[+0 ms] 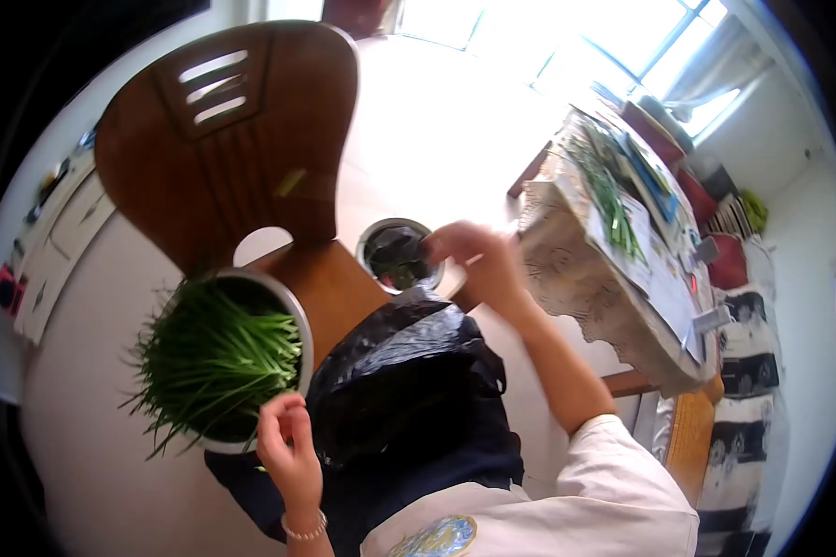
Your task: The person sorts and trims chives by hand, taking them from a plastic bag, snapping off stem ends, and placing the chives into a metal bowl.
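Observation:
Long green chives (218,348) fill a round metal bowl (304,348) on the left, their pale ends pointing right. My left hand (288,441) is at the bowl's near right rim, fingers curled in; what they hold, if anything, is too small to make out. A black plastic bag (390,343) lies over my lap, between my hands. Beyond the bag, my right hand (478,265) hovers at the right edge of a small bin (367,232) with a dark liner (399,255). Motion smears the fingers of this hand.
A brown wooden chair (251,139) stands in front of me, behind the bowl. To the right, a cloth-covered table (576,269) carries more green stalks (613,200) and papers (655,278). White drawers (70,241) line the left wall.

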A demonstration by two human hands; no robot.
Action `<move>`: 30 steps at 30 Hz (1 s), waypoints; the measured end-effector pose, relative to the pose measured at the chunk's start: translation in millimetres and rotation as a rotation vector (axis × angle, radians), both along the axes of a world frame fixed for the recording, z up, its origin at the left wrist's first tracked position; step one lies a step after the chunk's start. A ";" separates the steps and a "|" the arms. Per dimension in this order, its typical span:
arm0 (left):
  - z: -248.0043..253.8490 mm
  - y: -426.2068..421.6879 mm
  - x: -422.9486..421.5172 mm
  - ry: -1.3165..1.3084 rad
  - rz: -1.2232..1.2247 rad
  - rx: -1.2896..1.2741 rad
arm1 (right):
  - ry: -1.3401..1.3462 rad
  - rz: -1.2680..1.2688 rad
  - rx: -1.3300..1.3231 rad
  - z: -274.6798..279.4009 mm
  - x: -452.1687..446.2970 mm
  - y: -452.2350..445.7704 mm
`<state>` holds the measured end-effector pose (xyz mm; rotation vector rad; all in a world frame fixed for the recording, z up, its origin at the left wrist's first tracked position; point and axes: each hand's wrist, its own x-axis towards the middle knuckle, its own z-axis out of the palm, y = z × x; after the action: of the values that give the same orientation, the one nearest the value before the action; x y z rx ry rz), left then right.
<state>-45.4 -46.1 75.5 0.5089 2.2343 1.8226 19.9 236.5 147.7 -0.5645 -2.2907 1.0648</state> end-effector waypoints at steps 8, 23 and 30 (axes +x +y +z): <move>-13.0 4.8 53.9 0.037 -0.196 -0.069 | -0.395 -0.981 0.706 64.0 164.3 184.5; -48.6 30.6 42.3 0.439 -0.499 -0.483 | -0.638 0.517 0.171 -152.3 51.3 -66.4; -43.2 38.4 32.8 0.714 -0.343 -0.892 | -0.869 -0.135 0.147 -154.8 36.6 -3.8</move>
<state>-12.5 -7.7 32.3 1.3423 2.8036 0.3696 56.5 232.8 -7.0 -1.2896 -2.9538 0.6274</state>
